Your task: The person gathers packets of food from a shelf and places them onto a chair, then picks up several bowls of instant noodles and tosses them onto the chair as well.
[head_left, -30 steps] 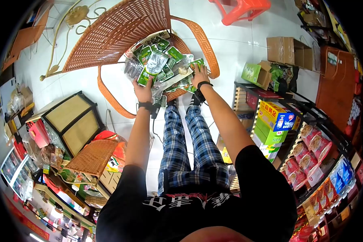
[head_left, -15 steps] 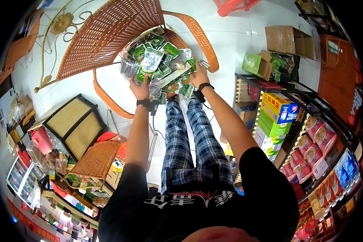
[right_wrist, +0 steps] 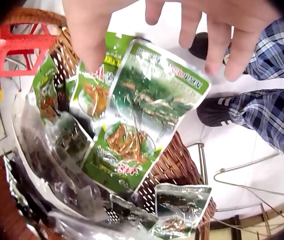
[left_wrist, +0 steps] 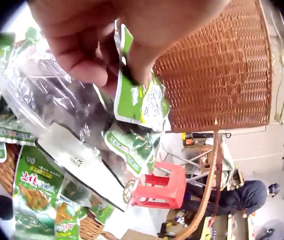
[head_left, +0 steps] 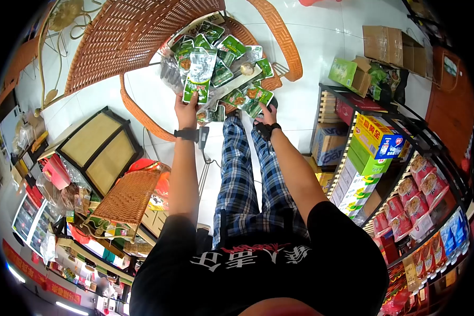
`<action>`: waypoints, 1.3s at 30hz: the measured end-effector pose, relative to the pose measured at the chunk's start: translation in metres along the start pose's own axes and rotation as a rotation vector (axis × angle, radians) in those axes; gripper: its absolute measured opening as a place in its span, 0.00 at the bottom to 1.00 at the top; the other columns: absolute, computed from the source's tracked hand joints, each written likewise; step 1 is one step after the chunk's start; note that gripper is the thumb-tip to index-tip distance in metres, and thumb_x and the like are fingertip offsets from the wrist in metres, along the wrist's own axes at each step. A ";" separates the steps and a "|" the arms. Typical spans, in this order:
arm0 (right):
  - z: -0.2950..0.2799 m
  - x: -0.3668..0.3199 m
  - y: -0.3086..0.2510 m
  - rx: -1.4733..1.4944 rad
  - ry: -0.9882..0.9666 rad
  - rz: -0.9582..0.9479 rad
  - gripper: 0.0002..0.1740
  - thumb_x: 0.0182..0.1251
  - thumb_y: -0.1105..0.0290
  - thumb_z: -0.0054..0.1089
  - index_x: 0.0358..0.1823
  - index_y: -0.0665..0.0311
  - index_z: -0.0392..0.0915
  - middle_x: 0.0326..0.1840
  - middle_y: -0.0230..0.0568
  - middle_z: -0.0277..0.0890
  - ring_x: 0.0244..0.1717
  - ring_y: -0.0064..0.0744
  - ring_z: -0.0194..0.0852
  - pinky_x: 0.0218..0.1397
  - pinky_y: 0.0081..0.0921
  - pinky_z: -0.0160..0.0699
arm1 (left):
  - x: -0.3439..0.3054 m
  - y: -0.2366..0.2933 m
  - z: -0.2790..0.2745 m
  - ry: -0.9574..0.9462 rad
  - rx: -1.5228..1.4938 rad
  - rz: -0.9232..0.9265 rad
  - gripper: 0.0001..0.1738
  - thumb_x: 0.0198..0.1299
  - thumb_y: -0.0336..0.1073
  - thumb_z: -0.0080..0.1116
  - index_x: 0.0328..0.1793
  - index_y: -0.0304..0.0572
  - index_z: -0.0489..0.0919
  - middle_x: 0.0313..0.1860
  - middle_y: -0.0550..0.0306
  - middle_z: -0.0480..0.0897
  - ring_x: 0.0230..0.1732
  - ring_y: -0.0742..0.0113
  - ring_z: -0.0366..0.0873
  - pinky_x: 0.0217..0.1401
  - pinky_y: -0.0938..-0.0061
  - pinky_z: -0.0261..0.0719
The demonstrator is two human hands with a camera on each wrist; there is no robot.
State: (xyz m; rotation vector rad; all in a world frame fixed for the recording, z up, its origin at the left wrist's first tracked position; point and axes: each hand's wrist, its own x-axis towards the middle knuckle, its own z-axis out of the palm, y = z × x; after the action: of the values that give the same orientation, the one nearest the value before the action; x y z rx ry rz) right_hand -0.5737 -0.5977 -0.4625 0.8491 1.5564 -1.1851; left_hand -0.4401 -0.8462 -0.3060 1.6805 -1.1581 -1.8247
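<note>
In the head view my left hand (head_left: 186, 114) pinches the lower end of a green and silver packet (head_left: 199, 71), held over the pile on the wicker chair seat. Thumb and fingers grip that packet (left_wrist: 130, 102) in the left wrist view. At the near right edge of the pile my right hand (head_left: 269, 117) is beside a green packet (head_left: 258, 94). The right wrist view shows this hand (right_wrist: 177, 22) with its fingers spread and extended over the top of the packet (right_wrist: 142, 110); contact is unclear. A clear plastic bag (left_wrist: 57, 87) lies among the packets.
The chair's woven backrest (head_left: 137, 37) rises at the far left, its armrests (head_left: 282, 39) curving around the pile. Shelves with boxes (head_left: 371, 139) stand on the right, cartons (head_left: 387, 47) on the floor beyond. A red stool (left_wrist: 164, 187) is past the chair.
My right hand has come down from the pile's right side towards its near edge, and its fingers have left the packet there. My left hand still holds its packet, now more upright in view.
</note>
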 end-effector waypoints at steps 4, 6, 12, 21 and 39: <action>0.025 -0.040 -0.024 0.004 -0.166 -0.058 0.38 0.52 0.65 0.73 0.62 0.58 0.59 0.56 0.46 0.70 0.47 0.42 0.78 0.37 0.44 0.82 | -0.017 0.005 0.000 -0.104 -0.217 -0.082 0.12 0.64 0.29 0.58 0.51 0.45 0.70 0.36 0.63 0.80 0.30 0.77 0.76 0.25 0.83 0.69; 0.025 -0.035 -0.020 -0.027 -0.140 -0.108 0.35 0.50 0.68 0.75 0.57 0.61 0.63 0.49 0.44 0.76 0.43 0.39 0.79 0.34 0.39 0.84 | -0.023 -0.001 -0.005 -0.209 -0.338 -0.044 0.11 0.66 0.30 0.55 0.51 0.42 0.67 0.38 0.59 0.79 0.28 0.75 0.75 0.27 0.80 0.73; 0.029 -0.011 -0.028 -0.147 -0.093 -0.220 0.29 0.54 0.75 0.69 0.56 0.65 0.65 0.45 0.44 0.80 0.42 0.35 0.81 0.40 0.32 0.85 | -0.043 -0.032 -0.021 -0.134 -0.474 -0.059 0.16 0.66 0.29 0.54 0.56 0.49 0.64 0.48 0.60 0.77 0.46 0.70 0.76 0.45 0.71 0.75; 0.023 -0.023 -0.038 -0.225 -0.029 -0.245 0.27 0.55 0.63 0.71 0.53 0.63 0.69 0.42 0.41 0.79 0.38 0.32 0.79 0.35 0.29 0.81 | -0.060 -0.051 -0.027 -0.140 -0.377 -0.115 0.28 0.63 0.23 0.54 0.68 0.40 0.61 0.57 0.55 0.74 0.53 0.63 0.76 0.53 0.66 0.78; 0.045 -0.139 -0.111 -0.456 -0.613 -0.620 0.21 0.66 0.65 0.62 0.55 0.69 0.70 0.44 0.45 0.81 0.44 0.29 0.80 0.46 0.25 0.76 | -0.069 -0.006 0.061 -0.555 0.067 0.011 0.26 0.60 0.23 0.59 0.64 0.37 0.65 0.46 0.56 0.81 0.41 0.72 0.79 0.42 0.79 0.79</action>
State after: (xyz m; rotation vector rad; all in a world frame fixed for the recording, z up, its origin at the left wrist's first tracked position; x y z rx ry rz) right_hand -0.6224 -0.6693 -0.3011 -0.3125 1.4961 -1.2699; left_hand -0.4828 -0.7722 -0.2720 1.2197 -1.4439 -2.3495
